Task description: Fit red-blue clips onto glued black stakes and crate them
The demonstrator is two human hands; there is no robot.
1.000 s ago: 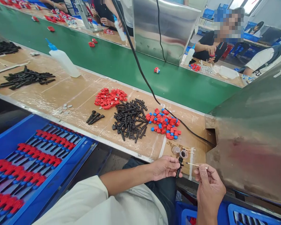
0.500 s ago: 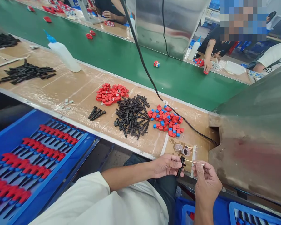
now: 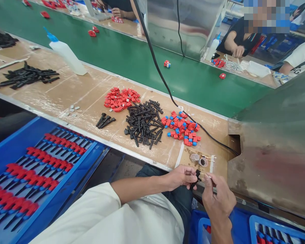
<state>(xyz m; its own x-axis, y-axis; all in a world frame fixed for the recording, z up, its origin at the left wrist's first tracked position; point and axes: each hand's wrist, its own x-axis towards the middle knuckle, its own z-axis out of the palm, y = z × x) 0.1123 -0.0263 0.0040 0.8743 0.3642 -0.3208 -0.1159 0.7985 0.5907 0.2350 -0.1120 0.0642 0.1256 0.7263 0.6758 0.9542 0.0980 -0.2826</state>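
Observation:
My left hand [image 3: 184,178] is closed on a black plastic part [image 3: 197,175], a short rod with a block-like head, held over my lap near the table edge. Just to its right, my right hand [image 3: 218,193] pinches a thin wooden swab [image 3: 206,176], mostly hidden by the fingers. Beyond the hands stand a small pot of dark liquid [image 3: 202,162] and a second small clear cup [image 3: 194,157]. Several thin sticks [image 3: 209,158] lie beside them. A heap of black parts [image 3: 143,123] sits farther left, next to red and blue pieces [image 3: 181,127].
Red pieces [image 3: 120,99] and a white glue bottle [image 3: 68,57] stand on the table. A black cable [image 3: 162,74] crosses in front. Blue trays [image 3: 91,150] with red-and-black assemblies are at left and lower right. Across the green belt [image 3: 127,56], co-workers sit beside metal panels.
My right hand has moved left, closer to the black part, and its fingers now cover most of the swab. Across the belt, a co-worker's hand has drawn back from a red piece.

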